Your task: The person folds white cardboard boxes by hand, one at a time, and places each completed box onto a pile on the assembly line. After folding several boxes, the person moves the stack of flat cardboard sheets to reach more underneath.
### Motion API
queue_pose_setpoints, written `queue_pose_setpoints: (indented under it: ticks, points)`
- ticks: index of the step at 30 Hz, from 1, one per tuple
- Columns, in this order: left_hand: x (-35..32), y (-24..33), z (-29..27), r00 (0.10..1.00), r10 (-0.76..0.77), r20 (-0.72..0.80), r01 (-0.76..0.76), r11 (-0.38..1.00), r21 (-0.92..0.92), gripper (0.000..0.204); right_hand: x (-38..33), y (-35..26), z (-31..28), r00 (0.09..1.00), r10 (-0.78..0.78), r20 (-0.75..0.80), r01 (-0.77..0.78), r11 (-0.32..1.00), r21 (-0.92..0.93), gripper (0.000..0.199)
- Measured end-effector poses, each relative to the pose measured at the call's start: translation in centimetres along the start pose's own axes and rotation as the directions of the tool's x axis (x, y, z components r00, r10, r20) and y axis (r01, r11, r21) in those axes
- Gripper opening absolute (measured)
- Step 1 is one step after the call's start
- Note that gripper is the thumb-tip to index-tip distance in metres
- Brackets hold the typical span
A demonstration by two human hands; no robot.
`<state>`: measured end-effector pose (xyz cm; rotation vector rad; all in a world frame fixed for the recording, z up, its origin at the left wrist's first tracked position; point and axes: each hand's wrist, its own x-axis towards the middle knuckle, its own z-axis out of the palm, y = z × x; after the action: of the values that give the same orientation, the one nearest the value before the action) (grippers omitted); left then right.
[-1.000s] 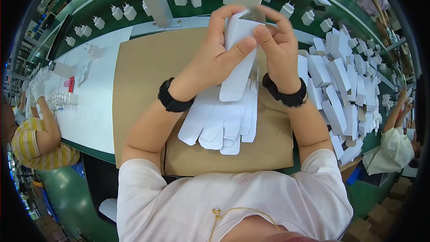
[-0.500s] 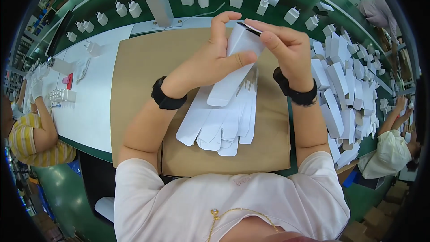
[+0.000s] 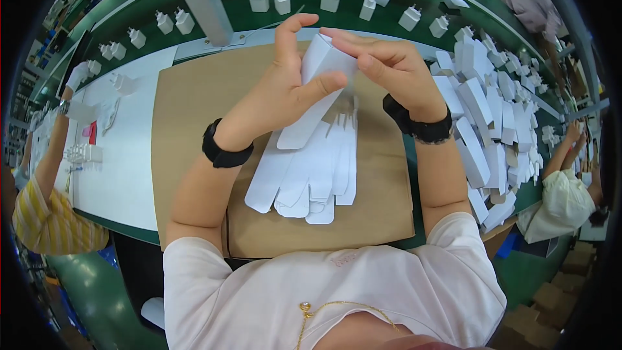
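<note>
A narrow white carton (image 3: 299,131) is held aslant over the middle of the board. My left hand (image 3: 269,100) wraps round it, thumb across the front and index finger raised past its far end. At that far end, my right hand (image 3: 403,76) has its fingers and thumb on the top flap, which lies over the opening. Directly below the carton, several flat white carton blanks (image 3: 301,185) lie fanned out on a brown cardboard sheet (image 3: 194,116).
Many white boxes (image 3: 476,155) are heaped to the right. White plug chargers (image 3: 330,1) stand in a row on the green bench beyond a grey post (image 3: 201,6). A co-worker in a yellow striped top (image 3: 55,214) reaches in at the left; another works at far right.
The flap at the carton's far end has gone from gaping with a dark gap to folded over. The left co-worker's arm has reached farther forward.
</note>
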<state>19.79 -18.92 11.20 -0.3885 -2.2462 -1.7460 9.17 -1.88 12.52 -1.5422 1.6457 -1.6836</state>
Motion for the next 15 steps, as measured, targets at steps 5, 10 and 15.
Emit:
queue_pose_setpoints:
  ticks: [5, 10, 15]
  points:
    - [-0.3, -0.8, -0.4, 0.996, -0.085, 0.012, 0.085, 0.996, 0.009, 0.08, -0.2, -2.4, -0.6, 0.96, 0.024, -0.278, -0.126, 0.926, -0.355, 0.031]
    - [-0.9, 0.1, -2.7, 0.847, -0.488, 0.212, 0.195, 0.655, 0.73, 0.074, -2.2, -1.3, -9.7, 0.591, -0.424, -0.686, -0.3, 0.674, -0.675, 0.034]
    - [-0.5, 0.0, -3.6, 0.718, -0.548, 0.428, 0.129, 0.71, 0.692, 0.062, -3.0, -0.7, -11.9, 0.429, -0.467, -0.774, -0.363, 0.695, -0.62, 0.031]
